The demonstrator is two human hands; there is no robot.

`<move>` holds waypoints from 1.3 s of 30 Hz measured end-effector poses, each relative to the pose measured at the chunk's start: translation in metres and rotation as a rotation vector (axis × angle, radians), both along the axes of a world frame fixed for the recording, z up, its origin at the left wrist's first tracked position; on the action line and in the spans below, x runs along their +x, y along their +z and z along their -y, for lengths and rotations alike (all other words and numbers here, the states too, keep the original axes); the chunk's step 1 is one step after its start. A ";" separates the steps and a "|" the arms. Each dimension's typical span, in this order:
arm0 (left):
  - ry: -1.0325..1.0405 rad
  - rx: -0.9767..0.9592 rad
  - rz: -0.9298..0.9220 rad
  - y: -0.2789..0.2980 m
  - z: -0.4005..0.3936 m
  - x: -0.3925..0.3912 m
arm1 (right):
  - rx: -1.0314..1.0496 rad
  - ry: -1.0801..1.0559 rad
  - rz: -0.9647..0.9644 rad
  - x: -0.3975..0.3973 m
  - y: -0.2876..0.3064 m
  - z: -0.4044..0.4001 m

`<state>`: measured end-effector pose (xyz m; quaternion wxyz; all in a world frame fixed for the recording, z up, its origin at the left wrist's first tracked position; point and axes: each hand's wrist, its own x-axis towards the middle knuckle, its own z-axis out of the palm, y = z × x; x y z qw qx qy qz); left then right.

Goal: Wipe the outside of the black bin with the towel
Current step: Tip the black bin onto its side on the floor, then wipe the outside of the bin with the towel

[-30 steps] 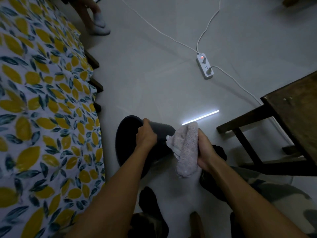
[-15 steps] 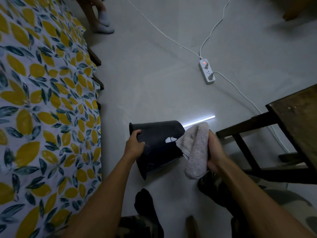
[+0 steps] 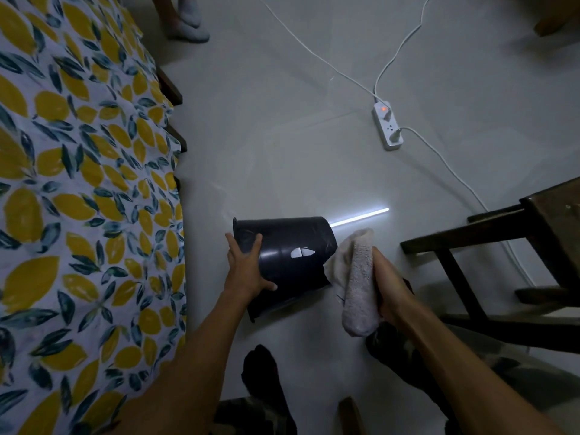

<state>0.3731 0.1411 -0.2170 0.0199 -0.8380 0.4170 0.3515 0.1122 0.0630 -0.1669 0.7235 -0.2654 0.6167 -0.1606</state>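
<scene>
The black bin (image 3: 292, 246) is held on its side above the floor, its rim to the left and its base to the right, with a small white mark on its wall. My left hand (image 3: 246, 271) grips the rim end, fingers hooked over the edge. My right hand (image 3: 387, 284) holds a folded pale towel (image 3: 356, 277) just right of the bin's base, the towel's edge touching or almost touching the base corner.
A bed with a lemon-print cover (image 3: 78, 199) fills the left side. A dark wooden table (image 3: 533, 233) stands at right. A white power strip (image 3: 388, 127) and cables lie on the grey floor beyond. Another person's socked feet (image 3: 186, 23) are at the top. My feet (image 3: 266, 381) are below.
The bin has been turned from mouth-facing-me to lying sideways, showing its outer wall. My left hand shifted its hold on the rim. The towel stayed at the base end.
</scene>
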 end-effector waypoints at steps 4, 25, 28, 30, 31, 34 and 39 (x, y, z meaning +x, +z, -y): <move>-0.387 -0.030 0.423 -0.006 0.004 0.002 | -0.043 0.079 -0.056 0.004 -0.021 0.003; -0.650 0.068 0.356 -0.025 0.029 0.014 | -0.946 1.130 -0.703 0.084 -0.095 -0.036; -0.644 0.034 0.353 -0.028 0.027 0.014 | -1.066 1.165 -0.700 0.097 -0.112 -0.038; -0.633 0.023 0.354 -0.031 0.025 0.013 | -1.088 1.166 -0.662 0.108 -0.121 -0.030; -0.624 0.018 0.348 -0.033 0.024 0.013 | -1.088 1.160 -0.650 0.112 -0.125 -0.024; -0.620 0.009 0.342 -0.033 0.023 0.016 | -1.102 1.078 -0.661 0.117 -0.137 -0.007; -0.610 0.020 0.318 -0.029 0.026 0.019 | -1.068 0.961 -0.815 0.090 -0.156 0.004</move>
